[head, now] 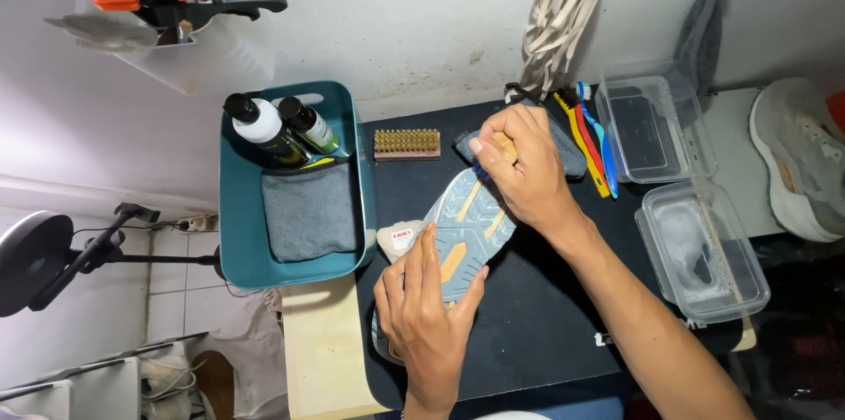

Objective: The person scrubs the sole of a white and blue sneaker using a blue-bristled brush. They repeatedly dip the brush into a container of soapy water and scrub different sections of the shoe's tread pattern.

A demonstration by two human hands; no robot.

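The right hand [525,175] is closed around a small brush [502,149] at the shoe's far end. The left hand [429,314], fingers spread, grips the near end of the shoe [466,224], lying sole-up, grey-blue with tan patches, on the dark mat [546,314]. Left, a teal bin [236,235] holds two black-capped bottles [264,128].

Two dark bottles [280,128] with pale labels stand in the teal bin [236,209].

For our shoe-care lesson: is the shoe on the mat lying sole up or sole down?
Sole up. The shoe shows its grey tread with tan patches; the left hand steadies it, the right hand holds a brush against it.
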